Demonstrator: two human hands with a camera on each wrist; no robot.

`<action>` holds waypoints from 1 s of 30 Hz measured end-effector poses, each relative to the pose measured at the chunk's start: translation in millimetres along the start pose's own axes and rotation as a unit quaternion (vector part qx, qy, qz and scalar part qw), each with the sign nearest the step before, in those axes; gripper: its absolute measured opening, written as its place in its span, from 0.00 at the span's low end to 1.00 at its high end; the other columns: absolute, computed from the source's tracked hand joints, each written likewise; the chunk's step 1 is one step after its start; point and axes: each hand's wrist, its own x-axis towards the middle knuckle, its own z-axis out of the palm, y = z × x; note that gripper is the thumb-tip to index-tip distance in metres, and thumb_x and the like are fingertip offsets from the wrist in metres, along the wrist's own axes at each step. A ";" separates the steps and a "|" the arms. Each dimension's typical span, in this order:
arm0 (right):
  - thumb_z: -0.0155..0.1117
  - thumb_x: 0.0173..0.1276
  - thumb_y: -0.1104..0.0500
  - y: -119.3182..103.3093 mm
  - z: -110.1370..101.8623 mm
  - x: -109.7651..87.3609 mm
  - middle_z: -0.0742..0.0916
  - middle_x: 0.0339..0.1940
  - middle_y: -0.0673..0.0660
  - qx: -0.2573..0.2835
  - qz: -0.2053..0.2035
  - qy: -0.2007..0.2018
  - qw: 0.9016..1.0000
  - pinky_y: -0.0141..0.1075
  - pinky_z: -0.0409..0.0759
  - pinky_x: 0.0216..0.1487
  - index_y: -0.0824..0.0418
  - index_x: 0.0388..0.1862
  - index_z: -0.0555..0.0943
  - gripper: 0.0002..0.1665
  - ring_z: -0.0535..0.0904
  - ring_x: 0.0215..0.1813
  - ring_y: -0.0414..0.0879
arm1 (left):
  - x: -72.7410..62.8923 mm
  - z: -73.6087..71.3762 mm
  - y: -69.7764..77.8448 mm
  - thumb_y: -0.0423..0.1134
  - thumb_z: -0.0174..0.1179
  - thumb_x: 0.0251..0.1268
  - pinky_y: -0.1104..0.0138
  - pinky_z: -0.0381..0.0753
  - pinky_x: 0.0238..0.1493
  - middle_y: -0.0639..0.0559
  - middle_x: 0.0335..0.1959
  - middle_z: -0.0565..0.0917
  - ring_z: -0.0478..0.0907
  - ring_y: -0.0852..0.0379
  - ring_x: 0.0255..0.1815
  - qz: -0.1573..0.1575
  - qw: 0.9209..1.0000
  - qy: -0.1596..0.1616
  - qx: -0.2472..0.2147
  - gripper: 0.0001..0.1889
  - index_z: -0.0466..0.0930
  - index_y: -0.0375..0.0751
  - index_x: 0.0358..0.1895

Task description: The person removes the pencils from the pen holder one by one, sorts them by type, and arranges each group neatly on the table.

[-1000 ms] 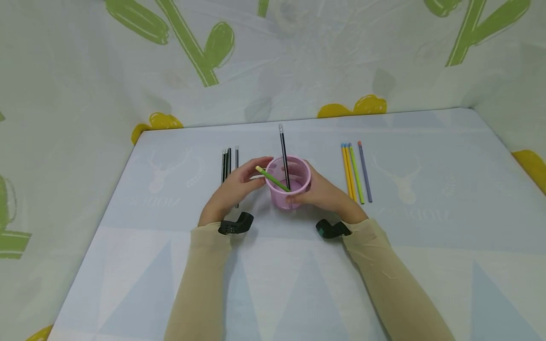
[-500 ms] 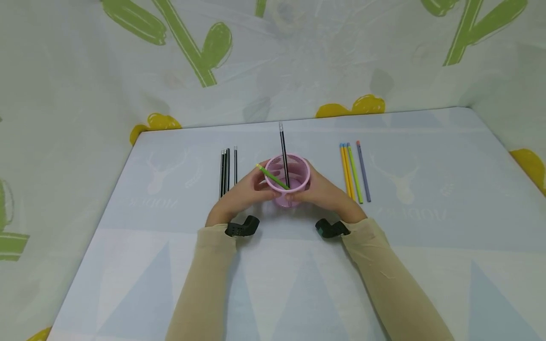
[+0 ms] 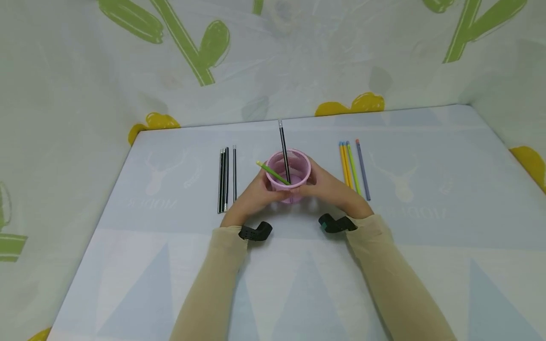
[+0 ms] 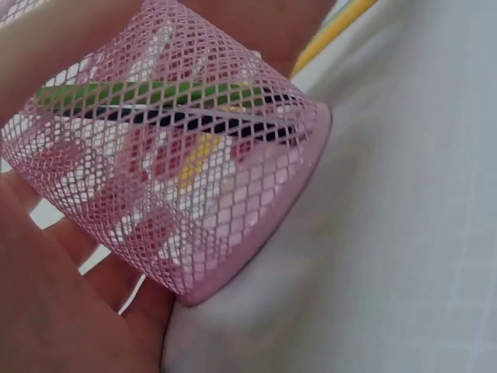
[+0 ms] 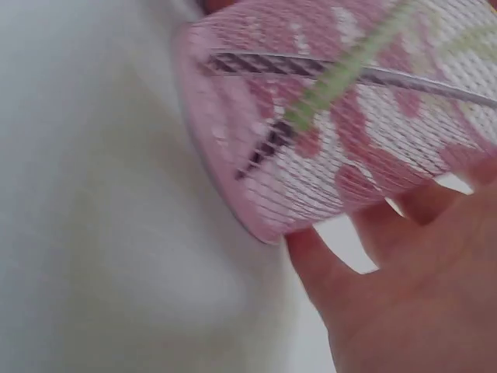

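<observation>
Both hands grip a pink mesh pencil cup (image 4: pixel 241 233) between them, one on each side. In the head view my left hand (image 3: pixel 254 195) wraps its left wall, and my right hand (image 3: pixel 330 190) its right wall, with the thumbs meeting at the front just under the rim. Inside the cup a black pencil (image 3: pixel 284 149) stands nearly upright, eraser end up. A green pencil (image 3: pixel 273 173) leans out over the left rim. Through the mesh, both wrist views show the two pencils crossing near the base. The cup's base is close over the table (image 5: pixel 116 256).
Left of the cup lie several black pencils (image 3: pixel 223 182), with one black pencil (image 3: pixel 234 170) a little apart. To the right are two yellow pencils (image 3: pixel 343 163), a green pencil (image 3: pixel 353 168) and a purple pencil (image 3: pixel 362 168). A patterned curtain (image 3: pixel 273 61) rises behind the table.
My left hand has moved right and closed round the cup, its thumb coming to the front beside the right thumb. The cup has shifted slightly upward in the head view, pencils inside.
</observation>
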 end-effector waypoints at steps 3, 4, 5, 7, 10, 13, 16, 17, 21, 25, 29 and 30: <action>0.59 0.60 0.63 -0.4 -5.4 -2.6 0.62 0.66 0.53 0.013 -0.008 -0.012 1.000 0.49 0.55 0.63 0.58 0.70 0.48 0.43 0.53 0.67 0.52 | 1.1 0.0 -1.0 0.32 0.65 0.48 0.60 0.62 0.58 0.47 0.60 0.65 0.63 0.52 0.60 -0.024 1.000 0.013 0.002 0.44 0.51 0.56 0.68; 0.58 0.61 0.63 -0.4 -6.8 -3.6 0.61 0.67 0.54 0.014 -0.009 -0.014 1.000 0.48 0.55 0.63 0.58 0.70 0.49 0.42 0.53 0.67 0.52 | 1.5 0.1 -1.2 0.33 0.66 0.48 0.60 0.62 0.58 0.48 0.60 0.65 0.63 0.52 0.60 -0.030 0.999 0.015 0.004 0.44 0.51 0.56 0.68; 0.56 0.62 0.64 -0.5 -7.8 -4.4 0.61 0.67 0.54 0.013 -0.010 -0.014 1.000 0.47 0.55 0.63 0.58 0.70 0.49 0.41 0.53 0.67 0.51 | 1.6 0.3 -1.1 0.33 0.66 0.47 0.60 0.61 0.58 0.49 0.60 0.66 0.63 0.52 0.60 -0.035 0.999 0.017 0.006 0.44 0.51 0.57 0.68; 0.53 0.63 0.64 -1.0 -9.0 -5.5 0.60 0.68 0.53 0.013 -0.005 -0.004 1.000 0.45 0.55 0.64 0.57 0.70 0.49 0.38 0.53 0.68 0.49 | 1.5 0.5 -1.0 0.33 0.66 0.47 0.60 0.61 0.59 0.49 0.60 0.66 0.63 0.52 0.60 -0.042 0.999 0.019 0.007 0.44 0.51 0.58 0.68; 0.48 0.66 0.61 -4.7 -8.5 -6.5 0.63 0.67 0.51 0.009 0.022 0.037 0.999 0.45 0.56 0.63 0.51 0.70 0.51 0.34 0.56 0.66 0.45 | 1.0 0.9 -0.6 0.33 0.66 0.47 0.60 0.61 0.59 0.48 0.60 0.66 0.63 0.52 0.59 -0.046 0.999 0.020 0.010 0.45 0.51 0.58 0.68; 0.45 0.68 0.61 -1.5 -8.9 -3.9 0.67 0.64 0.48 0.017 0.018 0.084 0.996 0.43 0.59 0.62 0.48 0.68 0.55 0.30 0.60 0.64 0.41 | 1.0 0.0 -3.7 0.35 0.67 0.46 0.60 0.62 0.58 0.51 0.59 0.67 0.64 0.55 0.58 -0.053 0.998 0.026 0.016 0.45 0.51 0.63 0.67; 0.42 0.67 0.65 6.3 -10.3 0.4 0.71 0.60 0.47 0.009 -0.018 0.118 0.993 0.41 0.63 0.60 0.49 0.66 0.59 0.29 0.63 0.62 0.40 | 0.1 0.0 -3.9 0.36 0.68 0.45 0.60 0.62 0.58 0.55 0.58 0.67 0.64 0.56 0.58 -0.062 0.997 0.032 0.020 0.45 0.52 0.65 0.66; 0.41 0.66 0.66 9.1 -10.9 1.6 0.72 0.59 0.47 0.002 -0.031 0.128 0.991 0.40 0.64 0.60 0.50 0.65 0.61 0.28 0.64 0.61 0.39 | -0.1 0.0 -3.9 0.36 0.68 0.45 0.60 0.62 0.58 0.56 0.58 0.67 0.64 0.57 0.58 -0.064 0.997 0.034 0.020 0.45 0.52 0.65 0.66; 0.43 0.66 0.65 7.6 -10.9 1.3 0.75 0.56 0.48 -0.024 -0.051 0.174 0.983 0.40 0.65 0.59 0.53 0.61 0.66 0.24 0.66 0.59 0.40 | -1.4 2.1 -0.1 0.34 0.67 0.46 0.60 0.61 0.58 0.52 0.59 0.67 0.64 0.54 0.58 -0.055 0.998 0.030 0.010 0.44 0.52 0.59 0.67; 0.47 0.67 0.64 -6.7 -6.6 -4.9 0.77 0.53 0.53 -0.019 -0.074 0.217 0.973 0.41 0.66 0.58 0.60 0.57 0.70 0.19 0.69 0.58 0.45 | -0.4 3.8 -0.3 0.33 0.67 0.46 0.60 0.62 0.58 0.46 0.60 0.66 0.65 0.53 0.58 -0.039 0.999 0.021 -0.002 0.43 0.53 0.55 0.67; 0.51 0.66 0.63 -20.4 0.5 -9.1 0.78 0.50 0.57 -0.034 -0.100 0.245 0.964 0.39 0.68 0.57 0.65 0.53 0.72 0.17 0.71 0.55 0.48 | 0.1 5.2 0.6 0.33 0.67 0.46 0.60 0.63 0.57 0.45 0.59 0.67 0.65 0.53 0.57 -0.035 0.999 0.021 0.000 0.43 0.53 0.56 0.66; 0.52 0.66 0.63 -22.4 2.1 -9.3 0.79 0.50 0.57 -0.043 -0.108 0.251 0.961 0.39 0.68 0.56 0.66 0.52 0.73 0.16 0.72 0.54 0.48 | 0.1 5.3 0.9 0.33 0.67 0.46 0.60 0.63 0.57 0.45 0.59 0.67 0.65 0.53 0.57 -0.035 0.999 0.022 0.003 0.43 0.53 0.56 0.66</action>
